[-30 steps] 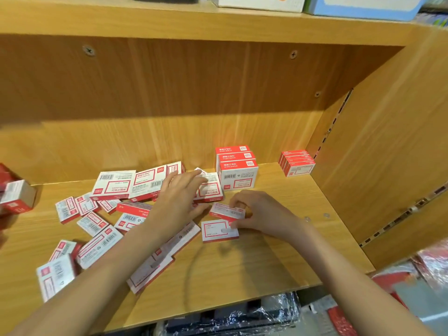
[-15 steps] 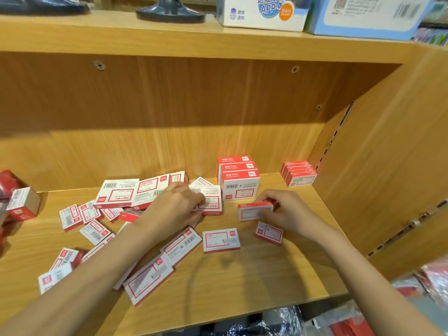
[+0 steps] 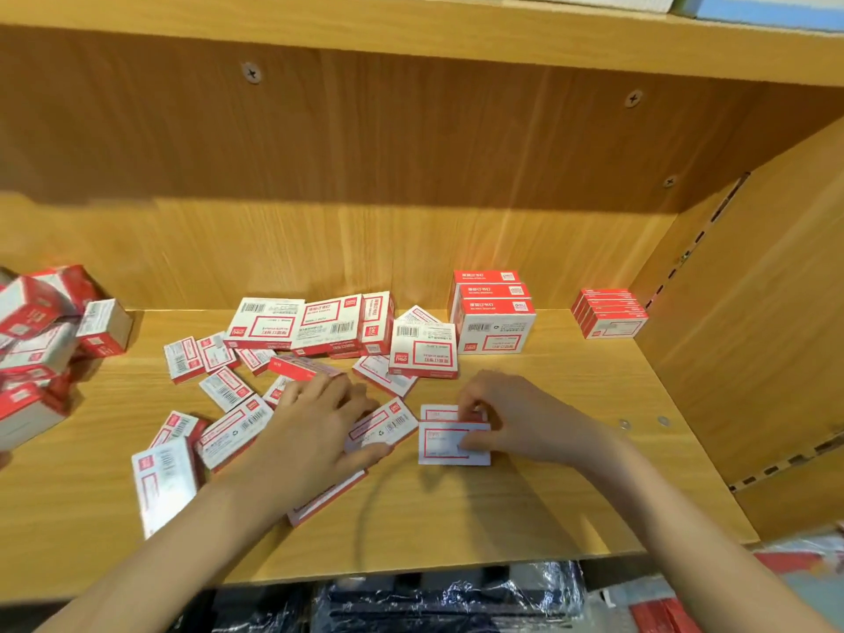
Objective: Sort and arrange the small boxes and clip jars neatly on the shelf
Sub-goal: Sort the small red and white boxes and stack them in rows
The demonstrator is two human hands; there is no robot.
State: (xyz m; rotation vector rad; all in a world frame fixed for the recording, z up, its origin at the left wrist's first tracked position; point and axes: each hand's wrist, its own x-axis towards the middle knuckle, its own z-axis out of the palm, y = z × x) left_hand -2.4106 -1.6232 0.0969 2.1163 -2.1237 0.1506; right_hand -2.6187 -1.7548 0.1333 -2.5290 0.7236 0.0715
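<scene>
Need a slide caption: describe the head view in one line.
Right hand pinches small flat boxes; left hand rests on scattered boxes.

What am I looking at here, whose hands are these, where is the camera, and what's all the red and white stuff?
There is no machine here: a person is tidying a wooden shelf, and the camera sits on their head, looking forward and down at both arms. Scattered across the shelf are many small red-and-white boxes. A few are already neat: a stack of larger boxes at the back and a thin stack in the right corner. The loose heap lies on the left and in the middle. The right hand pinches a flat box that lies over another one on the shelf. The left hand rests with straight fingers on a long box in the heap. I see no clip jars in this picture.
</scene>
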